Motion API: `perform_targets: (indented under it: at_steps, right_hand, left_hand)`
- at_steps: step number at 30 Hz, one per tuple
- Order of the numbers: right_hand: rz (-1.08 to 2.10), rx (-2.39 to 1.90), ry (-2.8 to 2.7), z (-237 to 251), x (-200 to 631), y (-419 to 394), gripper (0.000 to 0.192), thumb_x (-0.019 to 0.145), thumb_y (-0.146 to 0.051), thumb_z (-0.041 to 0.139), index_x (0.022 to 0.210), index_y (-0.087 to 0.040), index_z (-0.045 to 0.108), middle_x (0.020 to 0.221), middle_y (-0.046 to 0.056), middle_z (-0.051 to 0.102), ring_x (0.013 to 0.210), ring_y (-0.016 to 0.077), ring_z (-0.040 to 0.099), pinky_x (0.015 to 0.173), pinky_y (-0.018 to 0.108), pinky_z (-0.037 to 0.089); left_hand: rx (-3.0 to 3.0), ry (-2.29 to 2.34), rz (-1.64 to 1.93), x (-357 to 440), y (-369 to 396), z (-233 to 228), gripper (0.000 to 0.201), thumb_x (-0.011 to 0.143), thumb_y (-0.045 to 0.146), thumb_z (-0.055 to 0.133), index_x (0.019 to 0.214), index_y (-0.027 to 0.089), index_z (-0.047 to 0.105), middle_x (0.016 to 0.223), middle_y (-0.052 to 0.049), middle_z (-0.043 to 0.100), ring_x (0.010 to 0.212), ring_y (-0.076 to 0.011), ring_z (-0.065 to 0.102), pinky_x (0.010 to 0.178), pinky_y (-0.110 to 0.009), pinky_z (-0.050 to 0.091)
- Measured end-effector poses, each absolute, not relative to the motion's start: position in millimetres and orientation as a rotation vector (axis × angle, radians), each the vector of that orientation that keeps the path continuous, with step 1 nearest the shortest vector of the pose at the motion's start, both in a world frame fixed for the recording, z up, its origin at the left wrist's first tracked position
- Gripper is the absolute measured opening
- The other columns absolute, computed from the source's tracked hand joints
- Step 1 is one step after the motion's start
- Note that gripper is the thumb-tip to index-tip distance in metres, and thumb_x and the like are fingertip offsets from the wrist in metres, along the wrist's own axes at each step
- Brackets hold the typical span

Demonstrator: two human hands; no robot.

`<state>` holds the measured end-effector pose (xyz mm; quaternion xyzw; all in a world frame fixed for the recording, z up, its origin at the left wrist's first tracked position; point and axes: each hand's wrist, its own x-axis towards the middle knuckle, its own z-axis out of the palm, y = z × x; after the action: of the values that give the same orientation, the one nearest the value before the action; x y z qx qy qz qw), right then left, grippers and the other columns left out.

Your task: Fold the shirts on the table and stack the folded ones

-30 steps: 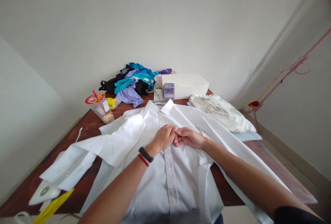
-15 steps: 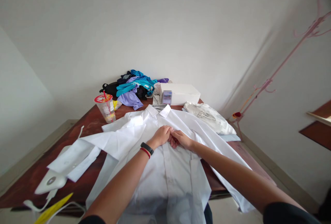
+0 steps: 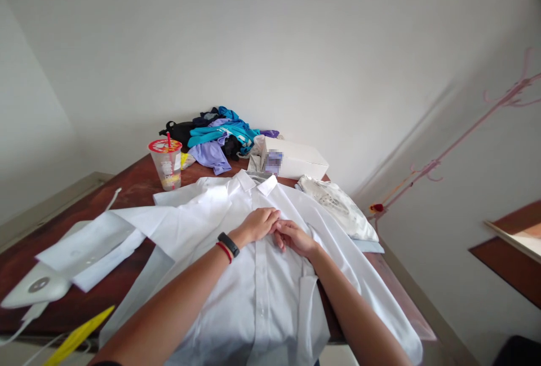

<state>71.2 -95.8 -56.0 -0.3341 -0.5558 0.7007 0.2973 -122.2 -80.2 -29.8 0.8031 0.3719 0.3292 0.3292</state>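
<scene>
One wooden table (image 3: 131, 186) carries one white shirt (image 3: 262, 293), spread flat with its front up and the collar at 12 o'clock. Both forearms reach in from 6 o'clock and meet on the button strip. The left hand (image 3: 257, 224) and right hand (image 3: 292, 236) have their fingers curled, pinching the strip's fabric between them. At 11 o'clock are one pile of clothes (image 3: 213, 138) and one plastic cup (image 3: 164, 164); at 12 o'clock, one white box (image 3: 296, 159).

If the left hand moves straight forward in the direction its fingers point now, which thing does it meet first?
The left hand points right and away, so it would first meet the fingers of the right hand, which it seems to touch already, on the white button-up shirt. Depth is hard to judge.
</scene>
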Motion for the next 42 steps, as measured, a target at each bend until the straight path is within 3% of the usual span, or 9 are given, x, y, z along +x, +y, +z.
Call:
perform_targets:
  at_steps: [5,8,14,19,23,31,36,39,42]
  right_hand:
    - [1.817,-0.865,-1.435,-55,69,-100,0.043,0.092,-0.051,0.071,0.111,-0.013,0.067,0.059,-0.001,0.064,0.047,0.0115,0.053,0.047,0.022,0.045]
    - [1.747,-0.872,-1.409,-52,68,-103,0.049,0.091,-0.05,0.072,0.125,-0.017,0.061,0.061,-0.003,0.064,0.05,0.0128,0.055,0.051,0.024,0.047]
    - [1.635,-0.843,-1.515,-37,70,-112,0.068,0.092,-0.05,0.071,0.151,-0.024,0.05,0.071,-0.002,0.066,0.059,0.0151,0.058,0.06,0.028,0.05]
    - [1.65,-0.774,-1.668,-30,73,-116,0.076,0.095,-0.054,0.068,0.16,-0.023,0.042,0.074,-0.001,0.066,0.065,0.016,0.061,0.067,0.03,0.051]
    - [1.7,-0.671,-1.787,-30,72,-119,0.072,0.096,-0.057,0.066,0.154,-0.018,0.049,0.07,-0.001,0.067,0.066,0.0157,0.063,0.069,0.03,0.051]
    - [1.625,-0.662,-1.859,-18,73,-125,0.074,0.094,-0.069,0.06,0.147,-0.017,0.058,0.068,0.0,0.065,0.065,0.0177,0.063,0.07,0.033,0.051]
    - [1.623,-0.688,-1.851,-21,72,-125,0.075,0.091,-0.075,0.058,0.141,-0.019,0.063,0.068,0.001,0.065,0.066,0.0196,0.064,0.069,0.033,0.052]
    - [1.599,-0.704,-1.828,-25,71,-124,0.068,0.092,-0.072,0.06,0.134,-0.019,0.068,0.071,0.003,0.066,0.068,0.0194,0.065,0.068,0.033,0.053]
    - [1.595,-0.711,-1.81,-27,72,-123,0.062,0.094,-0.067,0.061,0.131,-0.019,0.07,0.075,0.003,0.067,0.068,0.0182,0.064,0.069,0.032,0.053]
  left_hand:
    - [2.036,1.041,0.908,-124,-79,-30,0.047,0.109,0.05,0.029,0.116,0.021,0.065,0.097,-0.006,0.073,0.092,-0.0224,0.069,0.084,-0.032,0.05]
    - [2.011,1.092,0.904,-124,-79,-30,0.052,0.109,0.054,0.029,0.14,0.021,0.054,0.115,-0.01,0.073,0.108,-0.0267,0.069,0.093,-0.037,0.049]
    - [1.996,1.088,0.935,-123,-84,-28,0.071,0.107,0.059,0.033,0.164,0.018,0.022,0.112,-0.011,0.073,0.107,-0.0279,0.07,0.092,-0.039,0.052]
    - [2.168,0.959,0.958,-120,-90,-29,0.086,0.101,0.062,0.048,0.167,0.014,0.02,0.12,-0.015,0.072,0.112,-0.0307,0.067,0.099,-0.043,0.049]
    - [2.116,0.781,0.976,-114,-98,-35,0.092,0.098,0.062,0.055,0.169,0.021,0.011,0.137,-0.016,0.064,0.109,-0.0276,0.068,0.1,-0.043,0.05]
    - [1.886,0.726,1.074,-98,-112,-34,0.082,0.103,0.043,0.054,0.169,0.026,0.007,0.134,-0.014,0.064,0.116,-0.0266,0.066,0.105,-0.046,0.048]
    - [1.846,0.706,1.083,-97,-116,-26,0.077,0.104,0.043,0.052,0.167,0.031,0.01,0.135,-0.013,0.062,0.118,-0.0256,0.063,0.096,-0.041,0.054]
    - [1.852,0.718,1.068,-99,-117,-25,0.074,0.105,0.046,0.05,0.167,0.031,0.013,0.136,-0.012,0.061,0.109,-0.0238,0.067,0.09,-0.039,0.057]
    - [1.82,0.756,1.001,-99,-116,-26,0.076,0.105,0.049,0.049,0.168,0.032,0.01,0.135,-0.012,0.061,0.082,-0.0176,0.07,0.073,-0.033,0.058]
